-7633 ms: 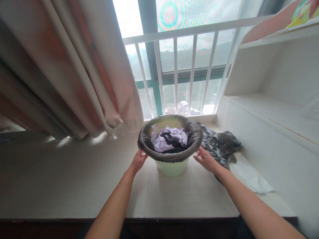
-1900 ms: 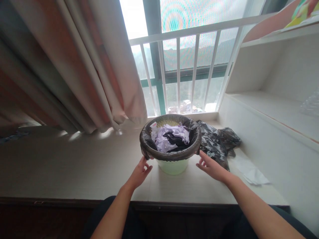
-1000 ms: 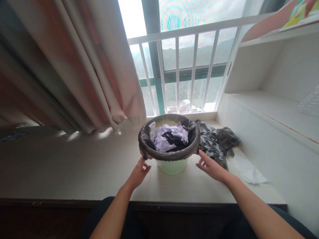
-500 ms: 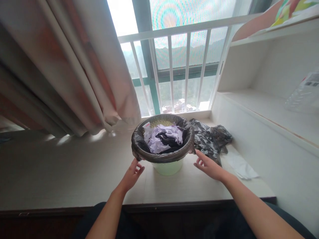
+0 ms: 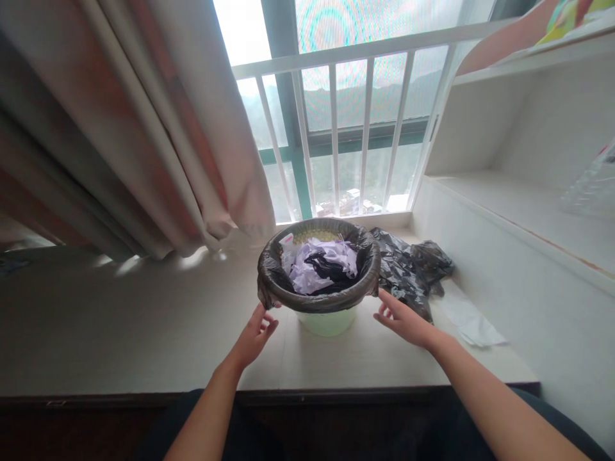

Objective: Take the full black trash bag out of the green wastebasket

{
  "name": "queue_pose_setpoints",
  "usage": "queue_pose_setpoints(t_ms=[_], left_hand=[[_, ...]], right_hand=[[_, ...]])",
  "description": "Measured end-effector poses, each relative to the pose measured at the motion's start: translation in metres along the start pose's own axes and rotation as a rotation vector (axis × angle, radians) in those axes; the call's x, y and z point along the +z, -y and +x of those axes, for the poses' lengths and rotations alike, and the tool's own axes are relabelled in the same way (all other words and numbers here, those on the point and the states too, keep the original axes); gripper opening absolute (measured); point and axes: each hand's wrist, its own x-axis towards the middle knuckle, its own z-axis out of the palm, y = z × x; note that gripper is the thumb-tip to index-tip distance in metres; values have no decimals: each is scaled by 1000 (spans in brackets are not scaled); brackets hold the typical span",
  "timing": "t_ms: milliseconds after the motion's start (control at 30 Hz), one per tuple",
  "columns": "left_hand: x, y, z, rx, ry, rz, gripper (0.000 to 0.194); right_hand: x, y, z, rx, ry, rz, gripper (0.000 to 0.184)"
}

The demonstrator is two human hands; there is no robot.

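Basket: round, pale-green plastic basket (image 5: 327,323), upright on the broad, pale ledge (image 5: 144,339), at the middle of the scene.
Liner: thin black plastic liner (image 5: 319,303), folded outward over the whole rim; perforated wall shows through it on the far inner side.
Contents: crumpled, lilac-white paper (image 5: 307,276) with a crumpled black piece (image 5: 327,267) on it; a small white packet with red print (image 5: 287,240) at the left.
Left hand (image 5: 252,336): at the near left of the rim, fingers loosely bent, fingertips at the liner's hanging edge — whether they pinch it cannot be told.
Right hand (image 5: 403,323): at the near right, index finger extended to the liner's edge, other fingers curled — a grip cannot be confirmed.
Right of basket: crumpled, glossy black plastic bag (image 5: 408,269), just beside it; flat white sheets (image 5: 475,323) nearer.
Far side: white metal railing (image 5: 334,147) before a window.
Left side: grey-and-rust cloth curtain (image 5: 129,128).
Far right: white shelf unit (image 5: 480,121) bearing a clear plastic bottle (image 5: 593,186).
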Motion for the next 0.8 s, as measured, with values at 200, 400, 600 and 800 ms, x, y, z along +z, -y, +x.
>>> queue_pose_setpoints(t_ms=[200,400,600,800], left_hand=[[0,-6,-1,4,16,-11,48],[3,-3,2,5,21,-12,50],[3,-7,2,-2,29,-8,52],[4,-5,2,-5,8,7,53]], right_hand=[[-2,4,0,2,12,-5,60],[-3,1,-1,0,3,-1,62],[-6,-3,-2,-5,-20,-5,65],[-7,2,-1,-11,3,-7,64]])
